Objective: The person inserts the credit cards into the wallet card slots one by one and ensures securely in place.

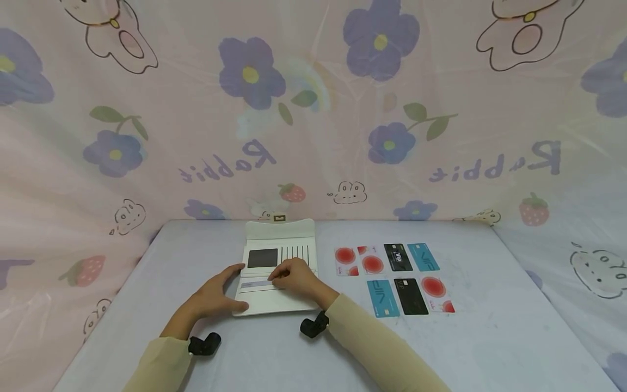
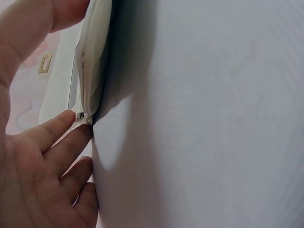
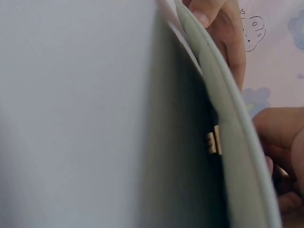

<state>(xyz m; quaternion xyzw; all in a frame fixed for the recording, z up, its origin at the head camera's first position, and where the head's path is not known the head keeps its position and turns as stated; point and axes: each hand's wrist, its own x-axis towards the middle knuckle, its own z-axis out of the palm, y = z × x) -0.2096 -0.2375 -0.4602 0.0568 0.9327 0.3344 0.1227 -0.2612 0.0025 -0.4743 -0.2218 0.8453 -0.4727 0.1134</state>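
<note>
A white wallet (image 1: 274,302) lies unfolded on the table, its flap with a gold clasp (image 1: 279,218) at the far end. Inside show a dark window (image 1: 263,258), a row of slots and a lavender-grey strip (image 1: 254,283) across the middle. My left hand (image 1: 213,294) holds the wallet's left side, thumb on the near corner and fingers along the edge. In the left wrist view its fingertips (image 2: 70,115) touch the wallet's side. My right hand (image 1: 296,279) has curled fingers pinching at the strip's right end; the exact part between them is hidden.
Right of the wallet, several cards lie in two rows: red-and-white ones (image 1: 373,264), black ones (image 1: 411,296) and blue ones (image 1: 383,298). A patterned curtain (image 1: 313,141) hangs behind the white table (image 1: 490,348). Each wrist wears a black camera (image 1: 206,344).
</note>
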